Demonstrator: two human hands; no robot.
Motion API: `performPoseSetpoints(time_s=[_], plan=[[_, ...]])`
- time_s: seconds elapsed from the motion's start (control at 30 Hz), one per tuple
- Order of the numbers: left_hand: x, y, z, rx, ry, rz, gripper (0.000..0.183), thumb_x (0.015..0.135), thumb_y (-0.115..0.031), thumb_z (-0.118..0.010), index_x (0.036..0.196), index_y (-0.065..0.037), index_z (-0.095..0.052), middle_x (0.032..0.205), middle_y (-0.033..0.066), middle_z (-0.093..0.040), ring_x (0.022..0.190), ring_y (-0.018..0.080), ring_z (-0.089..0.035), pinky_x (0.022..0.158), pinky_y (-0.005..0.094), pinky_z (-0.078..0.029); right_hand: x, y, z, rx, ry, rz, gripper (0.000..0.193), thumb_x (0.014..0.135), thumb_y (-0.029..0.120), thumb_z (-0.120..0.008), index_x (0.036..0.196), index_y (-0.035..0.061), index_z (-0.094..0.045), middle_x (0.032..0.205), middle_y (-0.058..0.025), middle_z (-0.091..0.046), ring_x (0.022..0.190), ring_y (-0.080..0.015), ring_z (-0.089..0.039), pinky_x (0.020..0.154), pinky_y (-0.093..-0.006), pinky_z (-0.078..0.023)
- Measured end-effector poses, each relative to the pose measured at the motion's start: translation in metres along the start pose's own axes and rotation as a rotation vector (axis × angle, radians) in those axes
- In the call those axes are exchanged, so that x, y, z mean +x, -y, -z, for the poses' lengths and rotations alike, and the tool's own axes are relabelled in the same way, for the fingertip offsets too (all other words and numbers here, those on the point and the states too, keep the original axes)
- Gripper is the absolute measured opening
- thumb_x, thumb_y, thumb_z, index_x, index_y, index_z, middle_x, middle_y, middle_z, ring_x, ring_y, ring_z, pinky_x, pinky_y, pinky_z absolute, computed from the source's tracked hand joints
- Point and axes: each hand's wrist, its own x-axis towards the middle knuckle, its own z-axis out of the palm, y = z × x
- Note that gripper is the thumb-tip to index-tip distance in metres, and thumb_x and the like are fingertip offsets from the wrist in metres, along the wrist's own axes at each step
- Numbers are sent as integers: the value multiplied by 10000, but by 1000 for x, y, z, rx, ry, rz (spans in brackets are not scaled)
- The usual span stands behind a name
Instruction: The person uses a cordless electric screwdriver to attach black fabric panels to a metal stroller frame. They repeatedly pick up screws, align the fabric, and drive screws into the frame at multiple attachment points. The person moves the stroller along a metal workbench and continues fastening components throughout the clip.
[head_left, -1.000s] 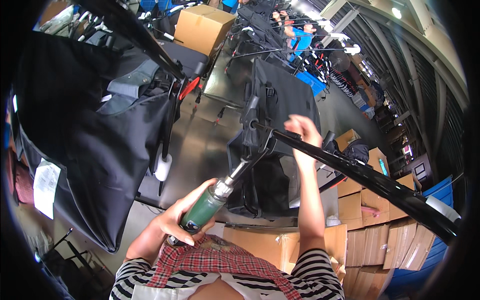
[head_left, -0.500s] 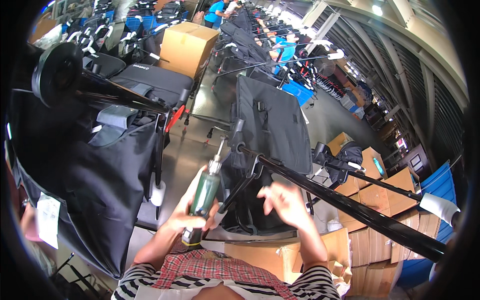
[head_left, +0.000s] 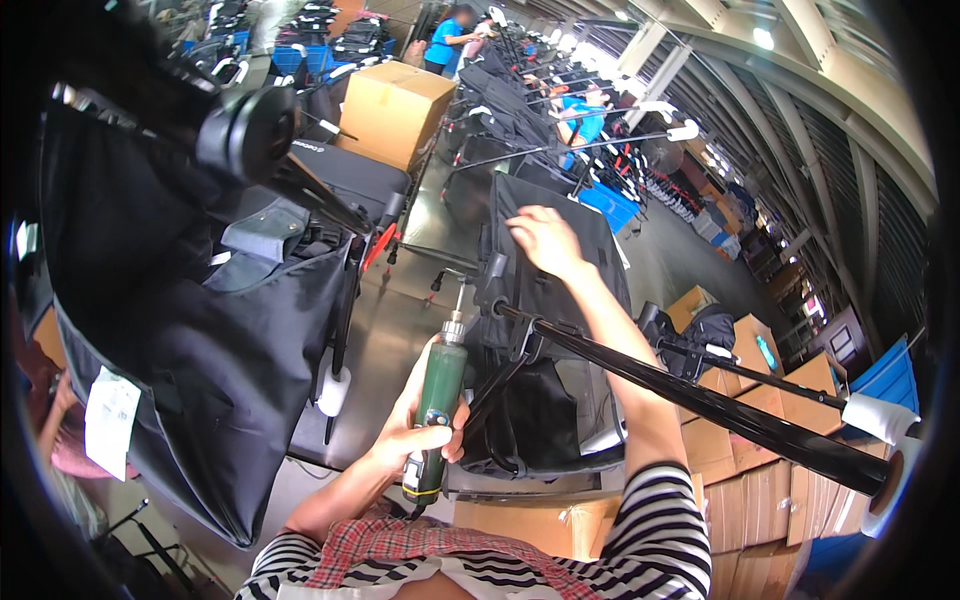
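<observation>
My left hand (head_left: 425,432) is closed around a green electric screwdriver (head_left: 443,385), its silver chuck and thin bit pointing away from me. The bit's tip lies beside a black joint on the folding frame (head_left: 600,365), whose thick tube runs to the lower right. Over the black fabric panel (head_left: 575,195) of that piece, my right hand (head_left: 548,240) reaches out with fingers loosely bent and nothing visible in them. Whether its fingertips touch the fabric, I cannot tell. Below the tube hangs more black fabric (head_left: 540,410).
Another black fabric piece (head_left: 200,350) with a tube and a round black wheel-like part (head_left: 245,135) stands at left. A cardboard box (head_left: 395,110) sits beyond it on the metal table (head_left: 385,330). More cartons (head_left: 745,500) are stacked at right. Two co-workers are farther back.
My right hand has moved away from me, from below the tube to over the fabric panel. The screwdriver is still in my left hand and stands more upright. The view has shifted slightly.
</observation>
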Motion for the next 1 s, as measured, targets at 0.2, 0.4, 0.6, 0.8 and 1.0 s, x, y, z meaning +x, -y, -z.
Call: performPoseSetpoints(time_s=[0.2,0.4,0.6,0.8,1.0], plan=[[-20,6,-7,135,-106,-101,1102,828,-114,-772,1602,-268,-3,967,140,-544,672,209,-621,632,372,-568,29,8,-37,-490,347,173,421,963,537,-512,991,231,-800,1557,-88,-395,1435,-338,-315,1174,-646,-177],[-32,14,-27,145,-94,-242,1091,842,-120,-754,1610,-253,9,941,145,-541,646,189,-600,608,351,-580,-7,101,183,-635,-280,289,259,791,347,-714,918,122,-721,1502,-103,-451,1351,-314,-399,1107,-595,-263],[-29,28,-57,70,6,-276,1075,855,-99,-747,1616,-291,-14,975,140,-538,646,183,-608,577,328,-546,-147,130,356,-91,174,-85,994,697,452,-860,1449,-43,-438,1465,-266,-465,1371,-390,-454,1161,-432,-333],[-47,34,-86,105,95,-361,967,834,-116,-763,1569,-207,-142,986,165,-485,582,184,-563,520,327,-527,-310,199,280,94,956,122,1249,682,688,-789,1422,-198,-312,1320,-396,-496,1276,-470,-499,1116,-464,-387],[-74,34,-100,198,112,-377,754,837,-120,-747,1415,12,-280,946,166,-509,592,194,-600,540,345,-577,-361,181,138,954,520,-478,955,880,471,-755,1494,-74,-267,1436,-180,-477,1235,-235,-523,1051,-355,-426]])
